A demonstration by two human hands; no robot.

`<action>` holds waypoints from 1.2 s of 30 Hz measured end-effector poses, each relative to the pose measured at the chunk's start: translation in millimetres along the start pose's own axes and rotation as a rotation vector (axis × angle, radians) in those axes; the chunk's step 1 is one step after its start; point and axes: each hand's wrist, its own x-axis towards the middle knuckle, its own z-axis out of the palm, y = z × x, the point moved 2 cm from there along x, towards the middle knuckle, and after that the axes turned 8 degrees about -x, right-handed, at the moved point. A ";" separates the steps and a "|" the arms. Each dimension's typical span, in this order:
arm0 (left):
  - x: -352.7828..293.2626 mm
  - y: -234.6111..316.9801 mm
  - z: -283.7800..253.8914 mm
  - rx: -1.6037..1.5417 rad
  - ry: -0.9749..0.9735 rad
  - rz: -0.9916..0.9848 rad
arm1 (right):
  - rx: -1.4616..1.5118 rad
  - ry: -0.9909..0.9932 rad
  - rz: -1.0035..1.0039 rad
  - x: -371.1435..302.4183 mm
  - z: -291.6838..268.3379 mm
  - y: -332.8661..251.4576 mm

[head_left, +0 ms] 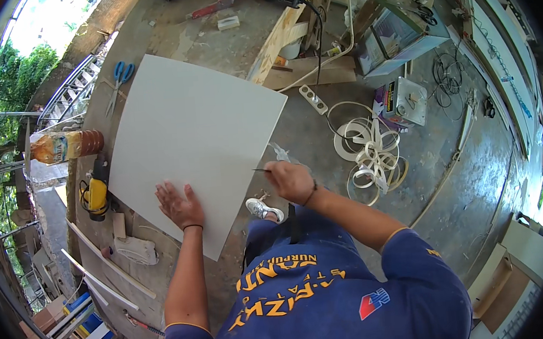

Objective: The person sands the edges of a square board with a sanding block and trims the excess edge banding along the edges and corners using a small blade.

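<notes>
A large pale grey sheet [192, 137] lies flat on a worn workbench [223, 39]. My left hand [179, 205] presses flat on the sheet's near corner, fingers spread. My right hand [290, 181] is closed around a thin dark pencil-like tool [261, 170], its tip at the sheet's right edge. My white shoe [264, 209] shows below, between the two arms.
Blue scissors [119, 79] lie beyond the sheet's far left corner. A yellow power drill [94, 190] and an orange bottle [65, 146] sit at the left. Coils of white edge banding [372, 149] lie on the floor at right. Wooden planks [280, 35] and a power strip [314, 99] lie behind.
</notes>
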 end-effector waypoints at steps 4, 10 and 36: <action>-0.4 -1.1 1.2 -0.004 0.004 0.010 | 0.159 0.066 0.013 8.9 13.2 -5.2; -0.8 -6.4 2.5 0.001 0.030 0.043 | 0.045 0.055 -0.049 33.7 4.3 25.6; -0.7 -5.9 6.1 0.050 0.057 0.070 | -0.341 0.240 -0.246 65.1 -16.8 92.5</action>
